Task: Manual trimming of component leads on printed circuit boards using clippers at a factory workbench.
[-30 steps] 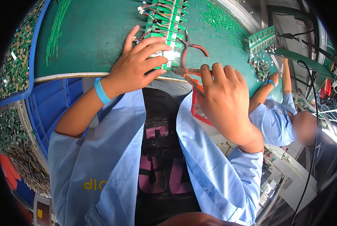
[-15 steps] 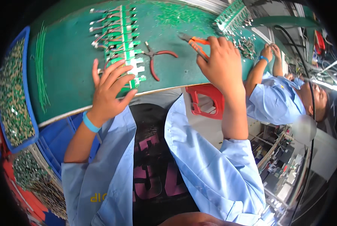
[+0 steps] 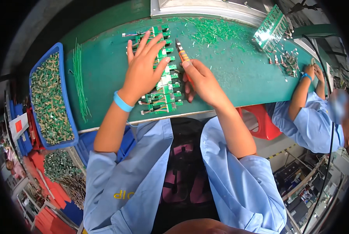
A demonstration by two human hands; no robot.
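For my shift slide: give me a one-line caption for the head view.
Left hand pressing a strip of green circuit boards on the green bench, right hand gripping orange-handled cutters.

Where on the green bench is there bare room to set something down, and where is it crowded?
Bare mat lies between the wire bundle and the board strip, and right of the right hand along the near edge. Crowded: wire clippings at the far edge, parts near the other board, under the left hand.

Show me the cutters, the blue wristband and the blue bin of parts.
Cutters [image 3: 183, 55]: head view, on the orange handle above the right hand.
Blue wristband [image 3: 122, 102]: head view, mid-band on the left wrist.
Blue bin [image 3: 67, 117]: head view, on its right wall.
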